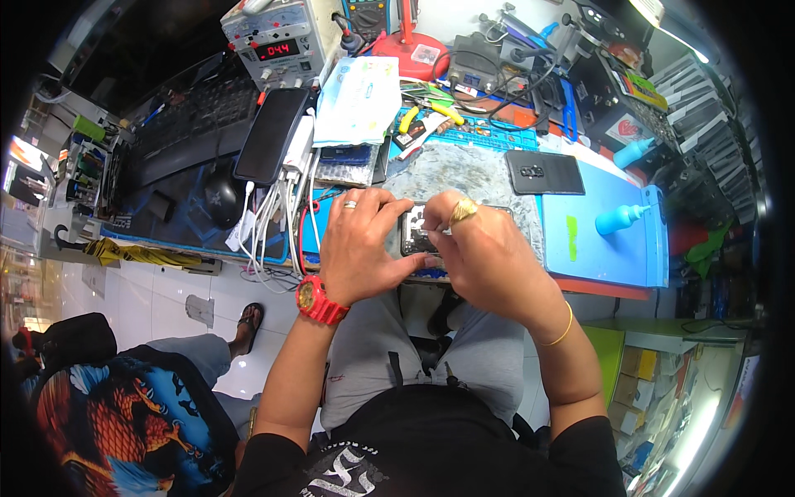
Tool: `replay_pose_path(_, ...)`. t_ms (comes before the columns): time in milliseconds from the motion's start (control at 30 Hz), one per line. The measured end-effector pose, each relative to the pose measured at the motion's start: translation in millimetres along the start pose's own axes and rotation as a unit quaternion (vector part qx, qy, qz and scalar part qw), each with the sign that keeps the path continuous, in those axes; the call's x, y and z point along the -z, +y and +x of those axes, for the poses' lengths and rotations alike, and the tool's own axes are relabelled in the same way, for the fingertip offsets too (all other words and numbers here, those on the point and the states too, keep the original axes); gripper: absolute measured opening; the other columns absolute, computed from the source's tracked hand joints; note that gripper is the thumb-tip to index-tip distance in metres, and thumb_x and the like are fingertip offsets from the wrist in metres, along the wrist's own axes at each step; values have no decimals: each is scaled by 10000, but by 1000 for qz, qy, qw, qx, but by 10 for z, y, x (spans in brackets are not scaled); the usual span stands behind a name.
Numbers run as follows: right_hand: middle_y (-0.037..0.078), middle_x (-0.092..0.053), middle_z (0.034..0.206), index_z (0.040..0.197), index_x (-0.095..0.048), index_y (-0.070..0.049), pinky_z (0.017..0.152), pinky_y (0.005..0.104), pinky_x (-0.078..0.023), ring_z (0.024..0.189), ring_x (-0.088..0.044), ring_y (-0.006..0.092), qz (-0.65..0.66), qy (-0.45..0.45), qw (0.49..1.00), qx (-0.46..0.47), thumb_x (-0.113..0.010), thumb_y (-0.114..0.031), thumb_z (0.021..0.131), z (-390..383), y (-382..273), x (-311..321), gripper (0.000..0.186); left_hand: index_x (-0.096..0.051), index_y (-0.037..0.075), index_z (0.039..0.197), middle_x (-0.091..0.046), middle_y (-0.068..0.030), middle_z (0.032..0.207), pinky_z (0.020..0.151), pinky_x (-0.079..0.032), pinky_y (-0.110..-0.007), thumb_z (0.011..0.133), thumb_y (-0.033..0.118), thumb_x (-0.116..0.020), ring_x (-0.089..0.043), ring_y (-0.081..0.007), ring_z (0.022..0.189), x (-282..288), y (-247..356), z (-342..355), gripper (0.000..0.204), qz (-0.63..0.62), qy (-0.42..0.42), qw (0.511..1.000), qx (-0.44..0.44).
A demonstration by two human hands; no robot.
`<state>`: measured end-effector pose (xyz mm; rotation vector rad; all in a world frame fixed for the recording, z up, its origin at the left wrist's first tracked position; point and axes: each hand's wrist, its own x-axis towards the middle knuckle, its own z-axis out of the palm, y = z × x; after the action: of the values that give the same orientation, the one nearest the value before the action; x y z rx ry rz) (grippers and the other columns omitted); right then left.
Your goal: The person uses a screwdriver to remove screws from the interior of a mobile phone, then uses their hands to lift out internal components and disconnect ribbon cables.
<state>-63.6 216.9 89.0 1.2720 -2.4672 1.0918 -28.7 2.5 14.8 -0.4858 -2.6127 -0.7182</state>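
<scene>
An opened phone lies on a worn grey work mat at the bench's near edge, its insides showing between my hands. My left hand, with a ring and a red wristwatch, holds the phone's left side, thumb under its near edge. My right hand, wearing a gold ring and bracelet, is closed over the phone's right part, fingertips pinched together on it. Whether a small tool or part sits in that pinch is hidden.
A black back cover lies right of the mat, with two blue squeeze bottles beyond. A black phone, white cables, a mouse, a keyboard and a power supply stand left and behind. Another seated person is at lower left.
</scene>
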Motion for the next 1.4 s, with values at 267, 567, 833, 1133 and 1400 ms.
replay_pose_path(267, 194, -709, 859, 1041, -615, -3, 695, 466, -565, 820, -752, 395, 25, 26, 997, -65, -835, -54, 925, -6, -38, -17, 254, -751, 66, 1256, -671, -119, 1198, 1057, -453, -496, 684, 477, -974, -624, -355, 1136, -27, 1, -8, 739, -14, 17, 1000, -5)
replay_pose_path(567, 217, -707, 836, 1164, -574, -14, 633, 516, -566, 732, -721, 455, -51, -7, 999, -5, -778, -79, 931, 40, -43, -73, 316, -756, 86, 1258, -686, -113, 1202, 1067, -452, -507, 695, 579, -958, -649, -345, 1148, -40, -9, 0, 775, 4, 17, 1000, -9)
replay_pose_path(833, 189, -720, 828, 1146, -616, -6, 660, 490, -571, 737, -739, 416, 17, -10, 1000, -5, -767, -29, 943, 92, 67, -9, 254, -762, 88, 1263, -689, -113, 1208, 1068, -456, -507, 698, 571, -960, -646, -348, 1160, -18, -7, -7, 769, -2, 12, 1000, 1)
replay_pose_path(1133, 177, -752, 939, 1188, -614, -11, 734, 439, -606, 816, -787, 357, -20, -21, 998, -48, -797, 8, 928, 49, 21, 31, 319, -763, 84, 1256, -691, -109, 1201, 1102, -450, -530, 703, 531, -970, -664, -328, 1157, 22, 38, -8, 741, -10, 8, 1000, 4)
replay_pose_path(1400, 170, -747, 971, 1201, -602, -4, 745, 430, -607, 830, -789, 356, 33, -26, 997, -59, -824, -14, 910, 34, 41, 2, 366, -764, 79, 1255, -681, -111, 1222, 1056, -460, -490, 672, 471, -983, -630, -348, 1159, 15, 35, 1, 736, -16, 10, 1000, 1)
